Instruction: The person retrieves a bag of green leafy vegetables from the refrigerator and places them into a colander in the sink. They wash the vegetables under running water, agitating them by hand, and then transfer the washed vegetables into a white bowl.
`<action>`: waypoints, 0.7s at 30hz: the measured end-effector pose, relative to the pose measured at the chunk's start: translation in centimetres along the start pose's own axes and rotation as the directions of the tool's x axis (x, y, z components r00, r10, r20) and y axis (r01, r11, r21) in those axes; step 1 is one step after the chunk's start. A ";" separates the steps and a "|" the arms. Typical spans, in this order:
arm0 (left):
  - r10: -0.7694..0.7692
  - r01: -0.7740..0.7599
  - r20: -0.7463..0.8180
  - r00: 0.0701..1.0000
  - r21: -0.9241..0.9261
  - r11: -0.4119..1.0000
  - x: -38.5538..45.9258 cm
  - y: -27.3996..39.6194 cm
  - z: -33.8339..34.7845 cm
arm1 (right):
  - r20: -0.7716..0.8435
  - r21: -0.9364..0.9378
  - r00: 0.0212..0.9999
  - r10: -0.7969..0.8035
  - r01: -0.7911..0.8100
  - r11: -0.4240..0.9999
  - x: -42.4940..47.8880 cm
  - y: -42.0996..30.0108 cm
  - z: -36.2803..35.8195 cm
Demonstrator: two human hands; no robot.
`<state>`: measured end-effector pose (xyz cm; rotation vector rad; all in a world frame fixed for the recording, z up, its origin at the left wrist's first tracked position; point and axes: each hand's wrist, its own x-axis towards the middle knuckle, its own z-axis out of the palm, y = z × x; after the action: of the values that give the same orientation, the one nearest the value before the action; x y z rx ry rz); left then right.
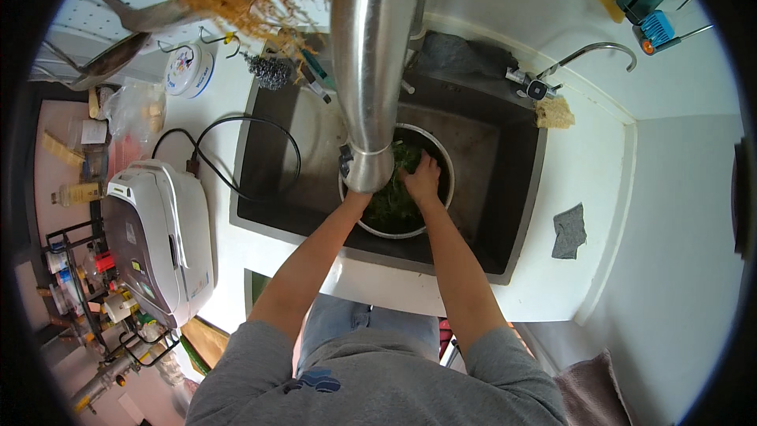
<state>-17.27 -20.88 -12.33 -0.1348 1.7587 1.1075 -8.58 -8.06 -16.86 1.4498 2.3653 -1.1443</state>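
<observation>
A round metal-rimmed pot stands in the dark sink basin, filled with leafy greens. My right hand reaches into the pot from its right side, fingers among the greens; whether they grip any leaves is not clear. My left hand shows only at the wrist, over the pot's left rim. Its fingers are hidden behind a thick brushed-metal tube, which looms close to the camera and covers part of the pot.
A small tap and a tan scrubbing pad sit at the right rim. A black cord loops over the left basin edge beside a white rice cooker. A grey cloth lies on the right counter. Ladles hang upper left.
</observation>
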 end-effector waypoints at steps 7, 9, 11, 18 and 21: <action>-0.101 0.120 0.073 0.992 -0.319 0.940 3.9 -1.9 -1.0 | 0.431 0.524 0.891 -0.142 -0.119 0.843 0.2 -2.0 1.4; -0.192 0.198 0.053 0.980 -0.384 0.902 3.7 -2.7 -1.5 | 0.493 0.560 0.811 -0.313 -0.021 0.828 -1.1 -2.6 -0.7; 0.011 0.109 0.279 0.960 -0.409 0.906 1.9 -1.3 -1.4 | 0.394 0.553 0.832 -0.390 0.124 0.824 -1.7 -1.4 -1.6; 0.012 0.014 0.153 0.988 -0.170 0.985 -0.3 -1.9 -3.1 | 0.159 0.470 0.936 -0.314 0.208 0.858 -4.6 -0.6 -4.5; 0.108 -0.108 0.097 0.989 -0.005 0.994 -0.6 -1.7 -2.8 | 0.095 0.521 0.943 -0.318 0.225 0.823 -4.9 -0.9 -4.6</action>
<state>-17.91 -24.11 -12.73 0.0146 1.6952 1.1716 -5.53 -8.63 -10.83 1.0671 2.2969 -2.0016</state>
